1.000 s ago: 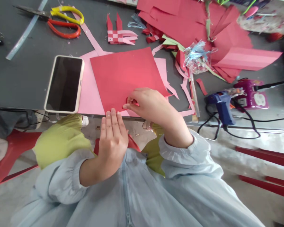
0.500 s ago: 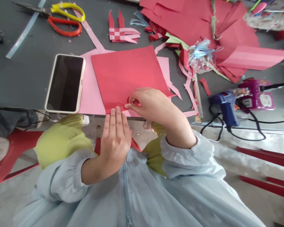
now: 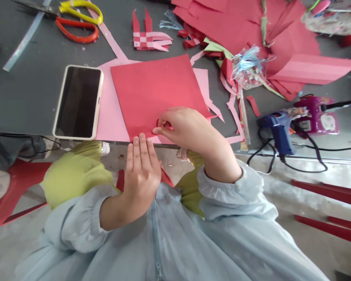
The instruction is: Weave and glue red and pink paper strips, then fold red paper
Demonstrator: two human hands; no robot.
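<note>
A red paper sheet (image 3: 155, 88) lies on a pink sheet (image 3: 111, 113) at the near edge of the dark table (image 3: 26, 97). My right hand (image 3: 187, 127) rests on the red sheet's near edge, fingers curled and pinching a small bit of red paper there. My left hand (image 3: 142, 171) is flat, fingers stretched together, its fingertips just touching the table edge below the red sheet. It holds nothing.
A phone (image 3: 78, 102) lies left of the paper. Scissors (image 3: 73, 19) sit at the far left, a woven red-and-pink strip piece (image 3: 149, 37) behind the sheet. Red paper scraps (image 3: 240, 27) pile at the back right. A blue glue gun (image 3: 276, 127) and cables lie right.
Almost nothing has changed. My left hand has crept slightly towards the table edge; my right hand stays pinched on the red sheet's edge.
</note>
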